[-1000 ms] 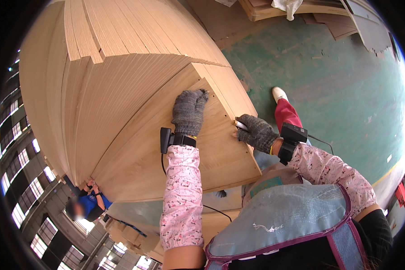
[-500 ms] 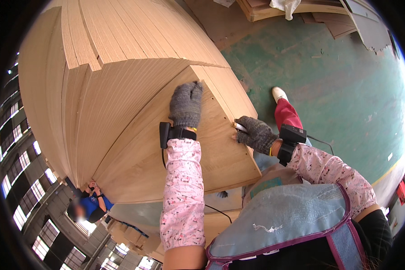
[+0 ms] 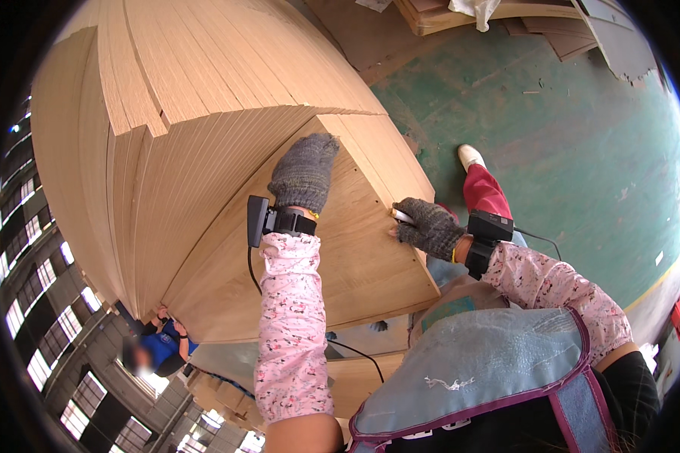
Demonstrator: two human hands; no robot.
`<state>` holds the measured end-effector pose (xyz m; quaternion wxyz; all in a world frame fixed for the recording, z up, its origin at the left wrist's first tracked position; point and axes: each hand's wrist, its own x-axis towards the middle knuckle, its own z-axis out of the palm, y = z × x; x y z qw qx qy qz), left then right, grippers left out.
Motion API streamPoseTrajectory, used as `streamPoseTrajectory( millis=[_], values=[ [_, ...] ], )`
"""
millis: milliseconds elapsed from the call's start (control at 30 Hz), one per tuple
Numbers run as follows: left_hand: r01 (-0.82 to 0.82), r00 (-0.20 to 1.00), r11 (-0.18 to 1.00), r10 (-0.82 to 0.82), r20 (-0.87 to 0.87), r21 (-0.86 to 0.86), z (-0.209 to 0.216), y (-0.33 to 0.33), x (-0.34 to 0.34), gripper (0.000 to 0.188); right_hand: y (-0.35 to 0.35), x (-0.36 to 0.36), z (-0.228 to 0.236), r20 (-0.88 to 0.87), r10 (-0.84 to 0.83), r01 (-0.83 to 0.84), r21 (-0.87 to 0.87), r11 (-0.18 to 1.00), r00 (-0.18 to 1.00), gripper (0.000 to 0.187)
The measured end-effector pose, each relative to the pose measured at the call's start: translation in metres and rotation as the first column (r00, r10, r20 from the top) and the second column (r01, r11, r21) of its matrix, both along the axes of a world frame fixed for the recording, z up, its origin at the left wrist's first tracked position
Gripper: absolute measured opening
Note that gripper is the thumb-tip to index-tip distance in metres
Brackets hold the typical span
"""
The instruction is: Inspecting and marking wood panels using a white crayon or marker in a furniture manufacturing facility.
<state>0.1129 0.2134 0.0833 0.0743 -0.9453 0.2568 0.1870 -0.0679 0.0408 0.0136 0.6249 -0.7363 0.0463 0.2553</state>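
View from head cam: wearer's two hands at a wood board, which lies mid-view at the near side of a lg. stack of boards. L hand, in a grey knit glove, is at the board's upper corner, back of hand up; fingertips are hidden, so whether it grips cannot be told. R hand, gloved likewise w/ bare fingertips, is closed around a short white stick, just beside the board's R edge. Small dark holes dot the board nr. that edge. Both forearms wear pink patterned sleeves, w/ a black box strapped at each wrist. Lower R: blue-grey apron w/ purple trim. Upper R: green floor, white shoe & red trouser leg. Far L: co-worker in blue shirt, nr. the stack's far end.
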Motion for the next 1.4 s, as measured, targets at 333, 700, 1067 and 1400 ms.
streamPoseTrajectory(
  millis=[333,700,1067,1400],
  values=[
    [-0.336,0.941,0.931,0.325,-0.093,-0.144,0.005,0.002,0.005,0.032,0.001,-0.002,-0.003,-0.017,0.007,-0.007,0.021,1.000,1.000,0.044],
    [-0.101,0.988,0.937,0.135,0.080,-0.335,-0.021,0.010,-0.015,0.029,-0.003,-0.003,-0.004,-0.055,-0.015,0.019,0.062,0.998,0.998,0.045],
    [0.087,0.995,0.975,-0.077,0.057,-0.205,-0.027,0.012,-0.065,0.014,-0.052,-0.044,-0.022,-0.235,-0.125,0.103,-0.104,0.989,0.964,0.041],
    [0.282,0.959,0.913,-0.255,0.128,-0.295,-0.022,0.032,-0.076,0.021,-0.071,-0.067,-0.039,-0.253,-0.174,0.131,-0.177,0.976,0.952,0.036]
  ],
)
